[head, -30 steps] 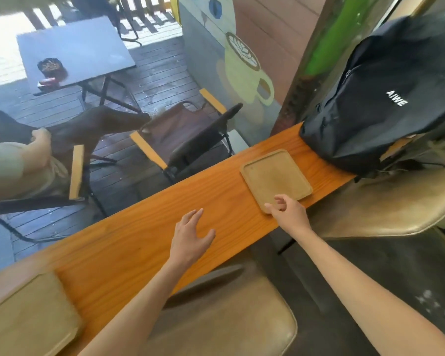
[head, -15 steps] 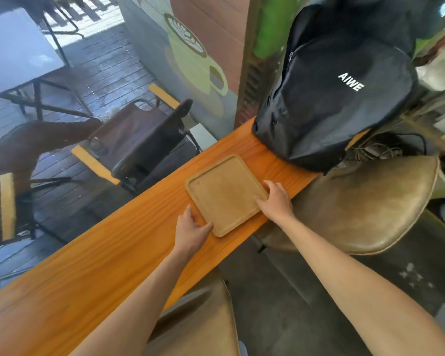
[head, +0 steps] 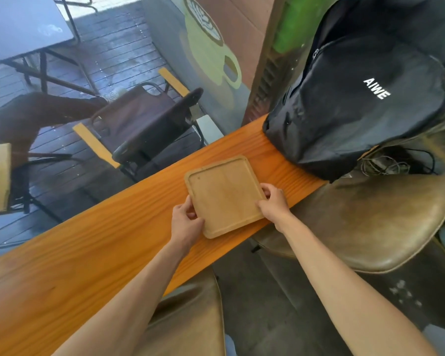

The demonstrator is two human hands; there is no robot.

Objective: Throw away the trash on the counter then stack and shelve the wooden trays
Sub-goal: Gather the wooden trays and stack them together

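Observation:
A square wooden tray [head: 224,194] with a raised rim lies empty on the orange wooden counter [head: 88,255]. My left hand [head: 186,222] grips the tray's near left edge, thumb on the rim and fingers curled against the side. At the tray's right edge, my right hand [head: 274,202] holds on with fingers curled over the rim. The tray looks flat on the counter or barely raised; I cannot tell which.
A black backpack [head: 357,93] stands on the counter just right of the tray. Two worn brown stool seats [head: 370,219] sit below the counter's near edge. Behind the glass are a folding chair [head: 144,129], a grey table and a seated person's legs.
Both hands have reached the tray and closed on its left and right edges. The view has moved closer, and the second tray at the lower left has left the frame.

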